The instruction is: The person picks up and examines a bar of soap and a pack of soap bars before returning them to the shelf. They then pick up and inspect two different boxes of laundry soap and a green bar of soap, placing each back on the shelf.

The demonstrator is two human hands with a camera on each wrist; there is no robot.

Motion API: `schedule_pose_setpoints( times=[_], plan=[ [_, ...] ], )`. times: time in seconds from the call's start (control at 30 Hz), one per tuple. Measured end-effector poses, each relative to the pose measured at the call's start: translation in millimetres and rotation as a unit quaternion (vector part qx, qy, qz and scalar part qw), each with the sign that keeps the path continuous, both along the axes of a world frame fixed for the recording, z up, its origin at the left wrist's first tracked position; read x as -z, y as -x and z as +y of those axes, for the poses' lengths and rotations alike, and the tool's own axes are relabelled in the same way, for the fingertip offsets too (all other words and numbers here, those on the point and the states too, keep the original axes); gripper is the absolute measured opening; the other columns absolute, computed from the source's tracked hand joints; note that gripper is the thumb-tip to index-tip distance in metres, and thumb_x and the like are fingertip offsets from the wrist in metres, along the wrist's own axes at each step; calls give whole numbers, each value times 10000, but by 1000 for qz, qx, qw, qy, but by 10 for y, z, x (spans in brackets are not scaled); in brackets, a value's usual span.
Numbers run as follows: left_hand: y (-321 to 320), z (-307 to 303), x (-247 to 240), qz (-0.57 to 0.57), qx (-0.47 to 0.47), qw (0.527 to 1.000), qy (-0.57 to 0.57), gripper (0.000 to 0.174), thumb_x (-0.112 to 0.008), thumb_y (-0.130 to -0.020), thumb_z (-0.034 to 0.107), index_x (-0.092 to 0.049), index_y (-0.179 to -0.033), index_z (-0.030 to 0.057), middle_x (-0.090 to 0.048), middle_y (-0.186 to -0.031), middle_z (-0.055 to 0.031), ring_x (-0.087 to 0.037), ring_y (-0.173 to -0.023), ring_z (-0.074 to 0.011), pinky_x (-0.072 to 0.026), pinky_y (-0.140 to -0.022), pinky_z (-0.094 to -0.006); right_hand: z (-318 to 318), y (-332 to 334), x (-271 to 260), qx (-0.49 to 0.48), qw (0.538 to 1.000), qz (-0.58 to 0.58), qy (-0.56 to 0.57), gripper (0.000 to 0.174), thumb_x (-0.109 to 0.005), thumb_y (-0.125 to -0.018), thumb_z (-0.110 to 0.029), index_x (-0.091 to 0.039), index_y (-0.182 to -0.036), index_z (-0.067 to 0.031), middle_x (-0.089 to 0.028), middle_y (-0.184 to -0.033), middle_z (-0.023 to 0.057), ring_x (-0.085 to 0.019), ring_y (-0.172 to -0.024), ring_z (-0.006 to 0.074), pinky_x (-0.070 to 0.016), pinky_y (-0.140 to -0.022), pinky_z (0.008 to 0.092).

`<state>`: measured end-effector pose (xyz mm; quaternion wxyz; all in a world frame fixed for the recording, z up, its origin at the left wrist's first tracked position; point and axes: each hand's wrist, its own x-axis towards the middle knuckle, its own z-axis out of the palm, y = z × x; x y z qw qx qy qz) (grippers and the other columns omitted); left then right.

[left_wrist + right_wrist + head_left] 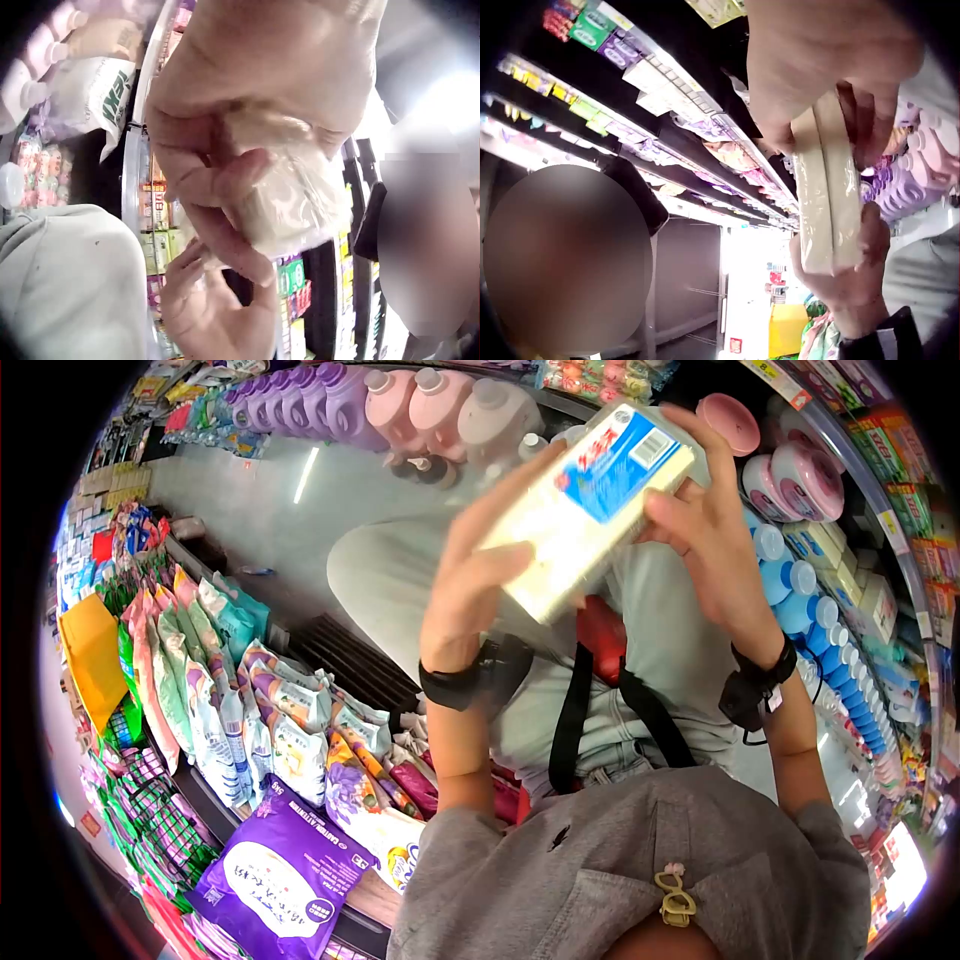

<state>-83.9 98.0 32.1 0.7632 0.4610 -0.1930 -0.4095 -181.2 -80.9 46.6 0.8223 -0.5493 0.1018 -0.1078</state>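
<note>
A film-wrapped pack of pale yellow soap bars (535,550) is raised above the person's knees, tilted, its blue label and white barcode facing up. The left hand (468,575) grips its left side, thumb on the top face. At the far right end the right hand (708,530) holds the pack between thumb and fingers. In the right wrist view, two long bars (826,202) show edge on under shiny wrap, with the right hand (832,52) above and the left hand (851,289) below. The left wrist view shows the left hand's (262,82) fingers bent around the wrapped pack (296,202).
Purple jugs (325,405) and pink jugs (440,410) line the far shelf. Detergent bags (285,710) and a large purple bag (280,875) stand at left. Blue-capped bottles (810,605) and pink tubs (790,480) fill the right side. The person's legs (390,580) are below the hands.
</note>
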Motion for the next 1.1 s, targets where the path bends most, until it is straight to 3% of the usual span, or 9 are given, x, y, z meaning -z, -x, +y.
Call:
schedule_pose_setpoints(
  times=[0.1, 0.13, 0.23, 0.3, 0.33, 0.43, 0.5, 0.67, 1.1],
  plan=[
    [-176, 40, 93, -14, -43, 997, 64, 658, -570, -746, 295, -440, -1219, -144, -519, -1209, -245, -599, -993, -318, -491, -869, -378, -27, 8, 111, -46, 993, 108, -3, 585, -540, -858, -115, -199, -1333, -91, -558, -1105, 172, -596, -960, 209, -497, -783, 319],
    [-224, 101, 162, -62, -49, 995, 55, 635, -564, -743, 282, -457, -1199, -147, -532, -1192, -248, -599, -996, -322, -489, -875, -380, -2, 3, 206, -70, 996, 57, -3, 563, -560, -843, -74, -212, -1285, -85, -579, -1068, 167, -610, -939, 227, -502, -800, 329],
    [-220, 196, 207, -103, -105, 988, 34, 612, -520, -736, 307, -504, -1127, -164, -565, -1118, -284, -606, -979, -344, -508, -829, -396, 163, -48, 260, -73, 997, -14, -20, 647, -660, -768, 21, -233, -1239, -98, -560, -1052, 146, -583, -982, 177, -519, -753, 302],
    [-248, 261, 281, -113, -128, 985, 6, 679, -478, -728, 363, -474, -1141, -176, -541, -1105, -337, -618, -924, -376, -550, -732, -418, 173, -62, 196, -84, 995, -6, 55, 808, -701, -709, 59, -197, -1320, -104, -543, -1111, 126, -562, -1028, 181, -489, -826, 295],
    [-235, 241, 334, -113, -140, 983, 39, 665, -446, -739, 360, -481, -1118, -186, -535, -1095, -365, -595, -956, -425, -495, -859, -460, 173, -80, 148, -92, 992, -13, 89, 850, -706, -701, 57, -179, -1349, -101, -531, -1148, 132, -551, -1054, 188, -472, -863, 303],
    [-252, 251, 351, -139, -74, 984, 88, 658, -447, -761, 375, -487, -1101, -186, -515, -1118, -382, -566, -999, -458, -475, -892, -463, 117, -87, 162, -132, 977, -4, 169, 840, -761, -656, 28, -294, -1346, -77, -512, -1187, 93, -526, -1085, 159, -451, -894, 280],
    [-203, 206, 293, -98, -83, 991, 40, 683, -396, -814, 480, -509, -1047, -152, -532, -1086, -374, -580, -981, -427, -468, -898, -446, 78, -90, 245, -148, 960, -15, 235, 725, -777, -659, 13, -398, -1270, -79, -529, -1147, 58, -559, -1034, 137, -484, -852, 272],
    [-212, 174, 467, -84, -119, 986, 86, 652, -292, -858, 499, -516, -940, -107, -568, -1010, -355, -599, -921, -392, -476, -843, -444, 135, -118, 252, -81, 951, -56, 292, 636, -808, -607, -6, -496, -1159, -47, -546, -1139, 66, -548, -1062, 147, -471, -881, 289],
    [-301, 223, 686, -6, -120, 984, 129, 539, -303, -868, 462, -508, -879, -36, -590, -952, -314, -600, -903, -349, -465, -841, -398, 159, -150, 557, -43, 930, -74, 358, 605, -863, -531, -118, -517, -1016, -11, -604, -1001, 97, -591, -899, 168, -474, -791, 284]
  ],
)
